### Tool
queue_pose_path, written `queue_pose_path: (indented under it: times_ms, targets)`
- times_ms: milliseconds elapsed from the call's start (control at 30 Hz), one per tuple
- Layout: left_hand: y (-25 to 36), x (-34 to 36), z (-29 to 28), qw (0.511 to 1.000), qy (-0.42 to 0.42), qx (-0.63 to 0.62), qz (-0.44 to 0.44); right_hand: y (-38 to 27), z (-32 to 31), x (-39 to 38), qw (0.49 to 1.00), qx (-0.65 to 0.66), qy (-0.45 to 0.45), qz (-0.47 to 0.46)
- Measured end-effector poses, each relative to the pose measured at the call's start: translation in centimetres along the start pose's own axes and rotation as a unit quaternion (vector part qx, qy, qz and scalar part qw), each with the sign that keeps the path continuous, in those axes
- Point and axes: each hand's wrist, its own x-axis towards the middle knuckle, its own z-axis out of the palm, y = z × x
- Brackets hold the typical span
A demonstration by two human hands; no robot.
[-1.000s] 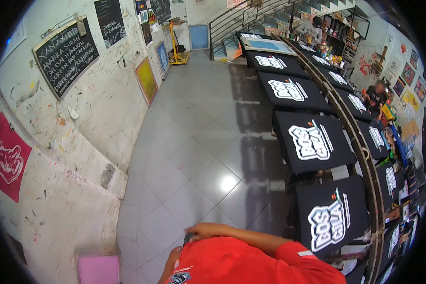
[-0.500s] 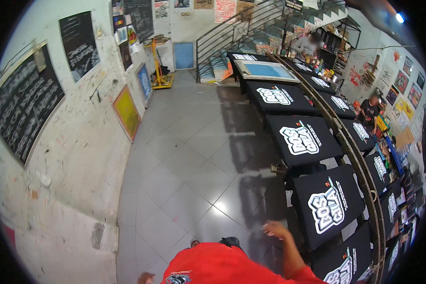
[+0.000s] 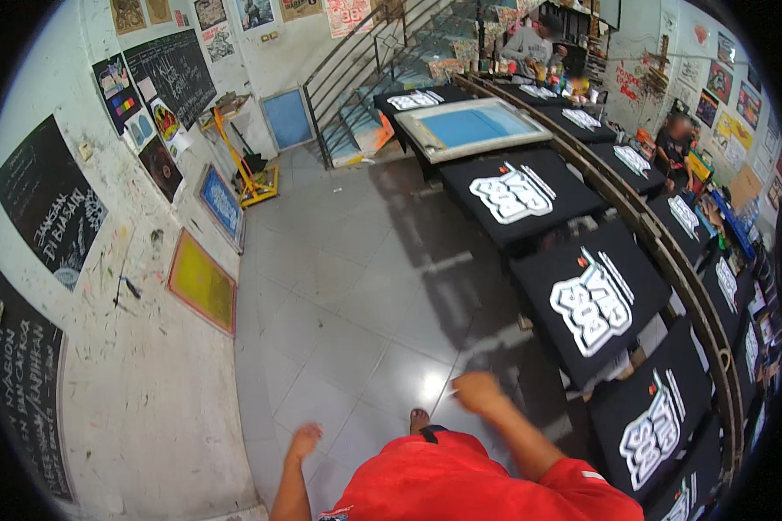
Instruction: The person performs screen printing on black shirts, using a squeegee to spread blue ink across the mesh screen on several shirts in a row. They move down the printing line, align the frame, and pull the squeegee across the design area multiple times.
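Observation:
My left hand (image 3: 304, 441) hangs over the tiled floor at the lower middle, its fingers loosely apart and holding nothing. Farther right, my right hand (image 3: 478, 393) is bent in front of my body with its fingers curled and slightly blurred. A small pale bit shows at its fingertips; what it is I cannot make out. Nearest to that hand is a black shirt (image 3: 593, 300) with a white print, laid flat on the long row of boards. Another printed black shirt (image 3: 652, 417) lies closer to me. Neither hand touches them.
A framed printing screen (image 3: 469, 130) rests on the far boards. A long rail (image 3: 621, 195) divides two rows of shirts; two people are beyond it. Frames, including a yellow screen (image 3: 202, 282), lean along the left wall. A yellow lifting jack (image 3: 256, 182) stands near the stairs (image 3: 361, 126).
I have moved forward along the aisle, so the shirts and the framed screen appear nearer. My left hand has come up into view, and my right hand has swung inward with fingers curled.

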Motion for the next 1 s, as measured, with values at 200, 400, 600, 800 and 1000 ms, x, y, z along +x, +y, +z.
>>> queue_pose_path:
  times_ms: [200,400,600,800,1000]
  targets:
    - [-4.3,-3.6,7.5,0.957,-0.105,0.248,-0.110,-14.6,-8.2,14.5,0.860,0.258,-0.118,-0.424]
    - [-4.2,6.0,4.0,0.895,-0.099,-0.011,-0.435,-8.1,-8.5,30.7,0.902,0.229,-0.189,-0.313]
    - [-7.7,23.1,-7.8,0.896,-0.102,0.006,-0.433,2.1,-14.0,42.2,0.952,0.294,-0.024,-0.083]
    - [-15.0,49.7,-27.0,0.926,-0.023,0.267,-0.267,10.8,-25.6,47.3,0.772,0.459,0.419,0.138]
    - [2.7,92.1,-33.9,0.980,0.052,0.189,-0.030,18.9,-30.0,52.9,0.558,0.501,0.602,0.272]
